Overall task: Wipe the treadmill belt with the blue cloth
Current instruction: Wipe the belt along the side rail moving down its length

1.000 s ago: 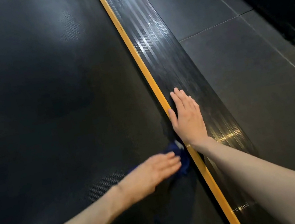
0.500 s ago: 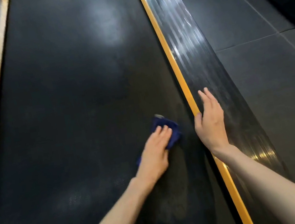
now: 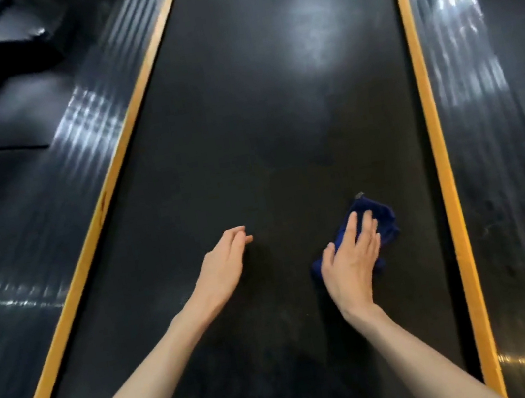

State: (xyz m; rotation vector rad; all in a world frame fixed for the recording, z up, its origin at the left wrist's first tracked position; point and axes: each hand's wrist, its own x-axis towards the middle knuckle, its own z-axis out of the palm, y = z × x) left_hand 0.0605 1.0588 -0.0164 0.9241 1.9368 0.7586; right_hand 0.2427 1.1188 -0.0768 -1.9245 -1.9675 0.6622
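1. The blue cloth was pressed flat under the straight fingers of the right hand, not gripped, on the treadmill belt near the right yellow strip.
2. Half a second before, the cloth had been worked by the left hand, which was now relaxed and empty. The wiping was judged to have been handed over, not finished.
3. Part of the cloth was hidden by the palm. Whether the belt was touched by the left hand could not be told.

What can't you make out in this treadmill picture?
Head view, blue cloth: its middle is hidden under the right hand.
Head view, belt: the near end is cut off by the bottom edge; glare masks the far surface.
Head view, left hand: whether it touches the belt cannot be told.
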